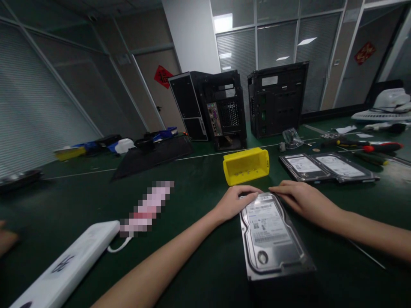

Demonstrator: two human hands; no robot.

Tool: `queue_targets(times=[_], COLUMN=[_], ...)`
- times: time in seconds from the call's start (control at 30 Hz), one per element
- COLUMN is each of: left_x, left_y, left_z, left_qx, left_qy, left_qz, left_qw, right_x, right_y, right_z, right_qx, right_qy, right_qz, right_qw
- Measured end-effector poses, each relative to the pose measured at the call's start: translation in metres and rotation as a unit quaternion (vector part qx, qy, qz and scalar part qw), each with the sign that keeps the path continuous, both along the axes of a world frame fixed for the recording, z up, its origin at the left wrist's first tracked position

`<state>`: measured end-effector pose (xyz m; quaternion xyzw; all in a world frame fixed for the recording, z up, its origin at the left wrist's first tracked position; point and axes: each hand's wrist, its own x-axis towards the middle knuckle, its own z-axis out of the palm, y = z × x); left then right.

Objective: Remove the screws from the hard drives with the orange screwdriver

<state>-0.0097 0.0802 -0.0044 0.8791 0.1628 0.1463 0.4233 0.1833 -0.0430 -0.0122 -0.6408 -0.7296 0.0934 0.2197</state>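
A silver hard drive (271, 231) with a white label lies on something dark in front of me, one short end facing away. My left hand (236, 202) rests on its far left corner, fingers closed along the far edge and thumb on top. At the far right corner, my right hand (300, 197) has its fingertips pressed together; whatever they hold, if anything, is too small to name. Just beyond the drive, a yellow bin (247, 166) is tipped with its opening toward me, small metal pieces inside.
Two more hard drives (303, 167) lie at the right, near pliers and screwdrivers (382, 147). Computer cases (224, 111) stand behind. A white power bank-like box (73, 261) sits at left. Another person's hand (7, 239) shows at the left edge.
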Motion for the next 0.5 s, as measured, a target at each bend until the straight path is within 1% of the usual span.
queue_targets(times=[0.2,0.37,0.5], left_x=[0.0004,0.0011,0.0012], left_y=[0.0013,0.0026,0.0036], left_z=[-0.003,-0.0033,-0.004], left_qx=[-0.001,0.0,0.0], left_qy=[-0.009,-0.01,-0.008], left_qz=[0.0,0.001,0.005], left_qw=[1.0,1.0,1.0], right_x=[-0.001,-0.0023,-0.0013], right_y=[-0.0019,-0.002,-0.0024], right_z=[0.0,-0.0005,-0.002], right_qx=[0.005,0.015,0.018], right_qy=[-0.002,-0.009,-0.017], right_qz=[-0.003,-0.026,-0.03], right_qw=[1.0,0.999,0.999])
